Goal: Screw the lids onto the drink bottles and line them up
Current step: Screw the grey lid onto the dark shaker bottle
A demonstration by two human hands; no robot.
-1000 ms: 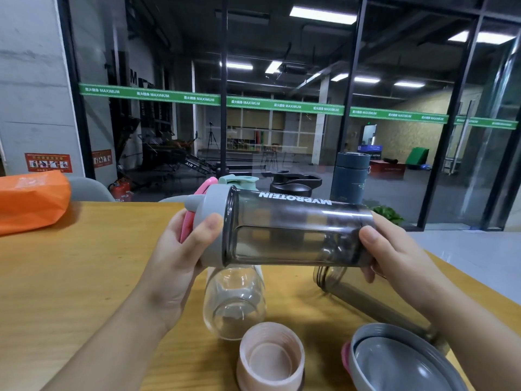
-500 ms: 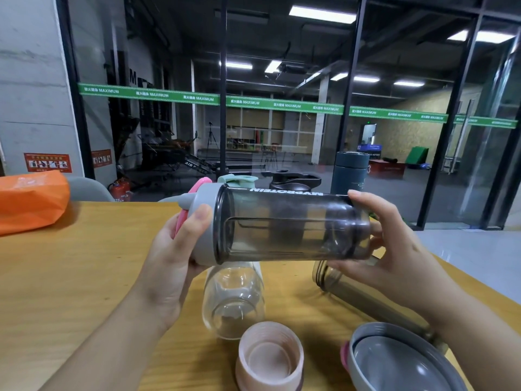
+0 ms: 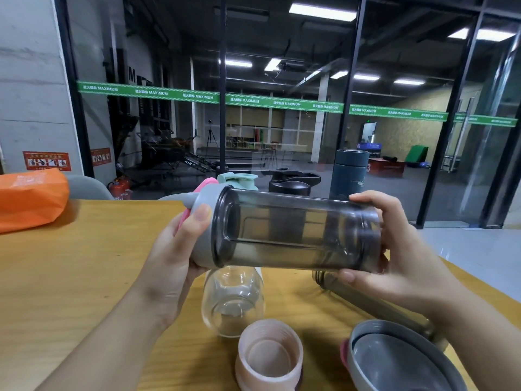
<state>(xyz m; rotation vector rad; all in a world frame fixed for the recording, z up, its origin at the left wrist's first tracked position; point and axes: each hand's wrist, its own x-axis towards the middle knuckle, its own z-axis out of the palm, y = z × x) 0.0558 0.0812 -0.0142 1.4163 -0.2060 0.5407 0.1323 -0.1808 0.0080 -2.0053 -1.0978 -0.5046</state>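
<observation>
Smoky shaker bottle (image 3: 293, 232) held sideways above table. Left hand (image 3: 172, 255) fingers curl round its grey lid (image 3: 204, 221). Right hand (image 3: 394, 255) fingers wrap the base.

A person's two hands hold a smoky shaker bottle (image 3: 293, 235) sideways above a wooden table (image 3: 70, 272). The left hand (image 3: 172, 258) grips its grey lid (image 3: 207, 218), thumb across the rim; the right hand (image 3: 394, 258) wraps the bottle's base. Below lie a clear bottle (image 3: 232, 303) on its side, an upturned pink lid (image 3: 269, 355), a grey lid (image 3: 394, 359) and a second smoky bottle (image 3: 375, 306). Behind stand a mint lid (image 3: 239, 180), a black lid (image 3: 293, 183) and a dark flask (image 3: 351, 173). An orange bag (image 3: 31, 198) sits far left.
</observation>
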